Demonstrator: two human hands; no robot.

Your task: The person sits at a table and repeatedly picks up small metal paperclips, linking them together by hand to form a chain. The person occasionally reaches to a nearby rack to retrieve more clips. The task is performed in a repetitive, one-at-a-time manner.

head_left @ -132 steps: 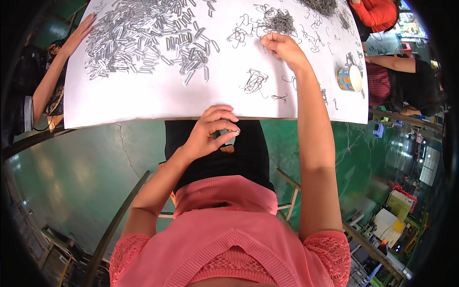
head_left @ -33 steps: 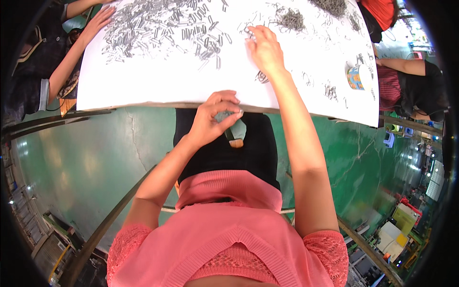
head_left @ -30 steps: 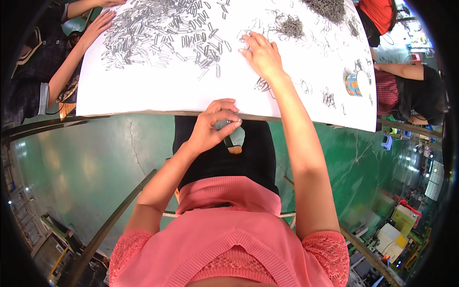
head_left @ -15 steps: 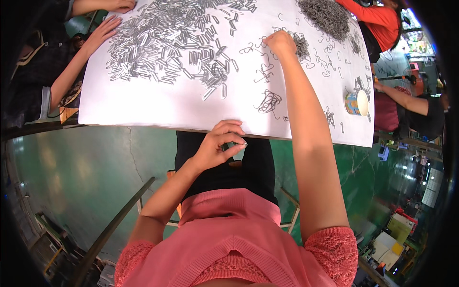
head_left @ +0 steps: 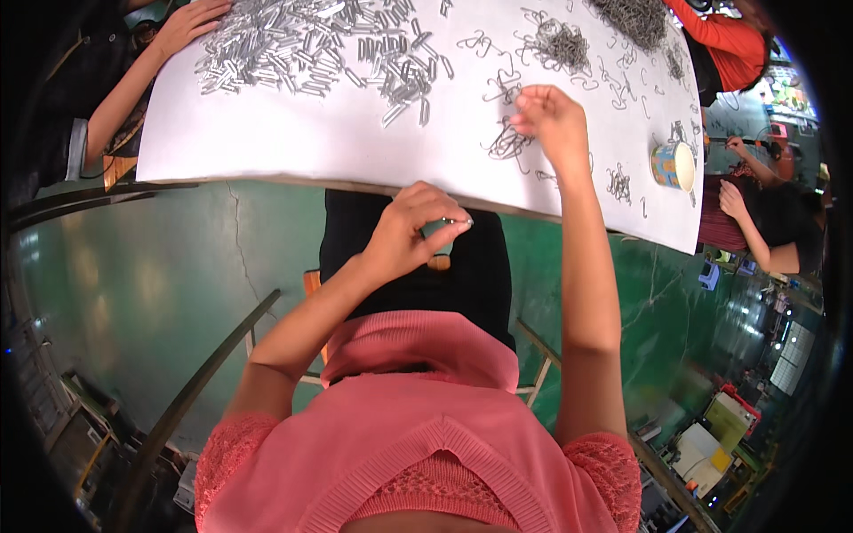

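Note:
My left hand (head_left: 413,229), at the table's near edge, is closed in a pinch on a small shiny metal piece (head_left: 458,221), mostly hidden by the fingers. Over the white table top (head_left: 293,142), my right hand (head_left: 555,129) has its fingers curled together. Whatever those fingers may hold is too small and blurred to make out. Beside and beneath it lies a loose cluster of bent wire hooks (head_left: 508,144). Farther off sits a denser heap of hooks (head_left: 560,46). Many narrow metal clips (head_left: 404,75) spread over the far left of the table.
A large pile of wire hooks (head_left: 633,19) lies at the far right. A patterned paper cup (head_left: 673,166) stands near the right edge, with a small bunch of hooks (head_left: 619,183) nearby. Another person's hand (head_left: 191,27) rests at the left; other people sit along the right.
My right hand has drawn back toward me from the farther hook heap to above the nearer cluster. My left hand keeps its pinch. The view has shifted, so the table sits higher.

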